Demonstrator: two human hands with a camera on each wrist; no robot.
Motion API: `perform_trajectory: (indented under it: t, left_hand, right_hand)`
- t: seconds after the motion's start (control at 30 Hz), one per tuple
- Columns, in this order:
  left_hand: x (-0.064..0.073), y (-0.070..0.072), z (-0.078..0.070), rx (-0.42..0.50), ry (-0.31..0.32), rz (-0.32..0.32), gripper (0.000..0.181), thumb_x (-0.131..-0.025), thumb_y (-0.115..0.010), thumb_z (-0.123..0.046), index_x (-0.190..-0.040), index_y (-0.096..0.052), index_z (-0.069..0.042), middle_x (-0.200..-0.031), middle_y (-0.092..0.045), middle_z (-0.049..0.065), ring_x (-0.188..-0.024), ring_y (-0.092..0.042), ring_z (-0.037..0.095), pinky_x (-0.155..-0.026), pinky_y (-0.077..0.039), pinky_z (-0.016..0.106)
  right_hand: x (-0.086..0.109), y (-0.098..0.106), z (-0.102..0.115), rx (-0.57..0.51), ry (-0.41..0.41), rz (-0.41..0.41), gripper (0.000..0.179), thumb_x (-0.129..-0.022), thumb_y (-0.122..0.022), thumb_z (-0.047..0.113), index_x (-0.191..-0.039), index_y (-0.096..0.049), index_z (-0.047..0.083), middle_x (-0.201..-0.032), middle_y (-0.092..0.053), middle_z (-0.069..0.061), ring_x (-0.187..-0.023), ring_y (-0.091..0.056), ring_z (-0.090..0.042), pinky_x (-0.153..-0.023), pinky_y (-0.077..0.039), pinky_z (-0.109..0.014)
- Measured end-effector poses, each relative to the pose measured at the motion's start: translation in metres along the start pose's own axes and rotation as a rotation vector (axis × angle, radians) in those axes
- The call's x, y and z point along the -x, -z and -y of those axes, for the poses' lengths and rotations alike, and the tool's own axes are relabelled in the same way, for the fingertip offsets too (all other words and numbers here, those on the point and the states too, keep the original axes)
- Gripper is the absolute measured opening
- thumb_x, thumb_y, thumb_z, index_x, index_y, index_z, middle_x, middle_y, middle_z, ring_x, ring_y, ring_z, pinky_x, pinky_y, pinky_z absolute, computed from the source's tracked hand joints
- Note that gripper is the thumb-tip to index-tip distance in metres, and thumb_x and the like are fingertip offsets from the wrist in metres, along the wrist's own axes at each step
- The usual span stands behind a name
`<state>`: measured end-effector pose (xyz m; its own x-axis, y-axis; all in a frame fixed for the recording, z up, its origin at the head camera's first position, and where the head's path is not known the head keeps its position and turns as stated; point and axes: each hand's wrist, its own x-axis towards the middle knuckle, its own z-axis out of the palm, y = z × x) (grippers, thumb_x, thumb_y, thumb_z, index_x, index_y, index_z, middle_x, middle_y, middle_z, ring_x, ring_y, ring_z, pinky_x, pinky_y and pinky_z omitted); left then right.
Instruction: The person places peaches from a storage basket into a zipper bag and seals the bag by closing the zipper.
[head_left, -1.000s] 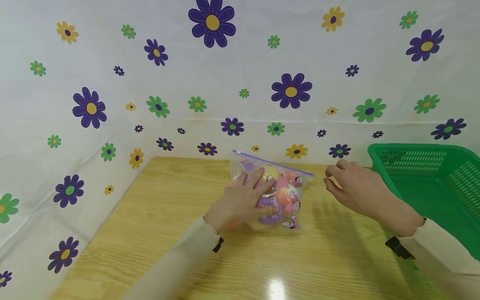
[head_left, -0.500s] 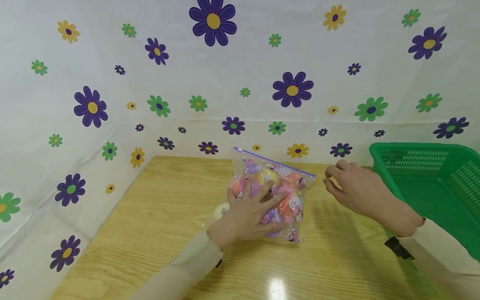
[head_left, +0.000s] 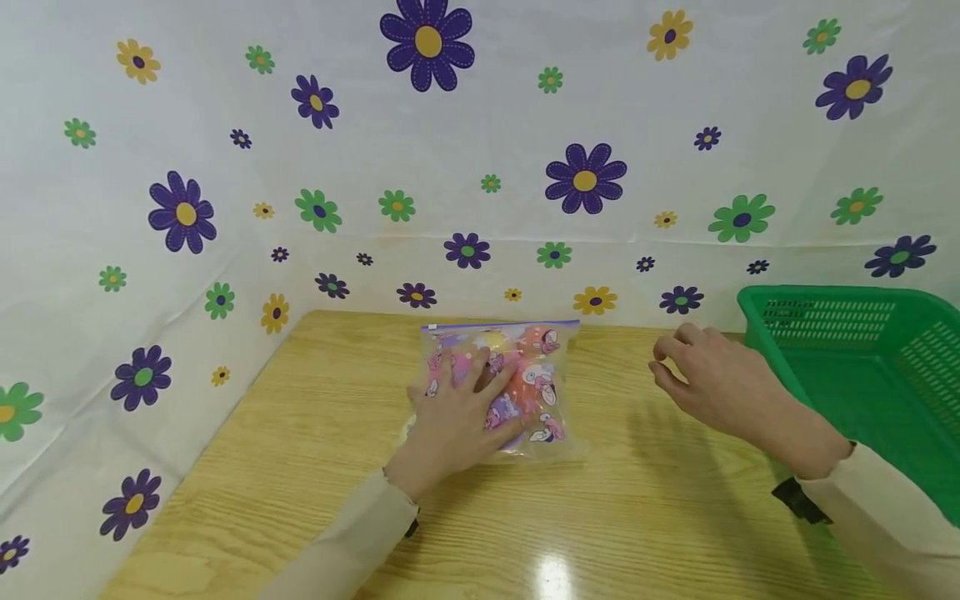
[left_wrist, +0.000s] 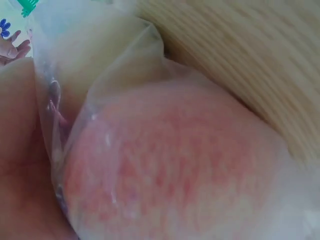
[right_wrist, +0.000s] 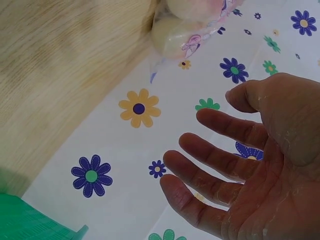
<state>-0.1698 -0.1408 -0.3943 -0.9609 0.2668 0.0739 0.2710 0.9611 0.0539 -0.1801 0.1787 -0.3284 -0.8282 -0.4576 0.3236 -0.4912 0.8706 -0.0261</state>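
Observation:
A clear zip bag (head_left: 542,417) printed with cartoon figures lies on the table, its purple zip edge toward the back wall. My left hand (head_left: 453,412) rests on top of it with fingers spread. Through the plastic, the left wrist view shows a round red and pale yellow fruit (left_wrist: 175,160) that looks like an apple. Pale round things (right_wrist: 175,37) bulge inside the bag in the right wrist view. My right hand (head_left: 712,379) hovers right of the bag, fingers loosely bent, holding nothing. The palm hides part of the bag's contents.
A green plastic basket (head_left: 776,358) with slotted walls stands at the right, beside my right forearm. Behind the wooden table (head_left: 300,442) rises a white sheet (head_left: 480,125) with purple, green and yellow flowers. It also runs along the left side.
With my left hand on it, the bag has shifted left and turned, so its zip edge now lies nearly parallel to the back wall. My right hand has hardly moved.

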Motion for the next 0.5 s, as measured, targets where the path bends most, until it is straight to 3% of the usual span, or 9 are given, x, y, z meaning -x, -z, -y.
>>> perform_trajectory:
  t: [0.3, 0.5]
  left_hand:
    - [-0.005, -0.004, -0.006, -0.019, -0.054, -0.008, 0.081, -0.092, -0.033, -0.083, -0.162, -0.021, -0.043, -0.171, -0.023, 0.004, -0.153, -0.013, 0.057, -0.1, -0.029, 0.089]
    - [0.0, 0.004, -0.001, 0.037, -0.081, 0.008, 0.084, -0.092, -0.034, -0.083, -0.163, -0.016, -0.042, -0.172, -0.019, 0.004, -0.156, -0.011, 0.05, -0.107, -0.024, 0.086]
  right_hand:
    - [0.013, -0.001, -0.001, 0.004, 0.011, -0.073, 0.012, -0.093, -0.072, 0.019, -0.097, -0.072, 0.008, -0.09, -0.067, -0.009, -0.07, -0.058, -0.02, -0.051, -0.048, -0.031]
    - [0.024, -0.004, 0.005, 0.008, -0.031, -0.026, 0.019, -0.095, -0.071, 0.023, -0.105, -0.072, 0.007, -0.102, -0.07, -0.014, -0.08, -0.064, -0.028, -0.059, -0.057, -0.04]
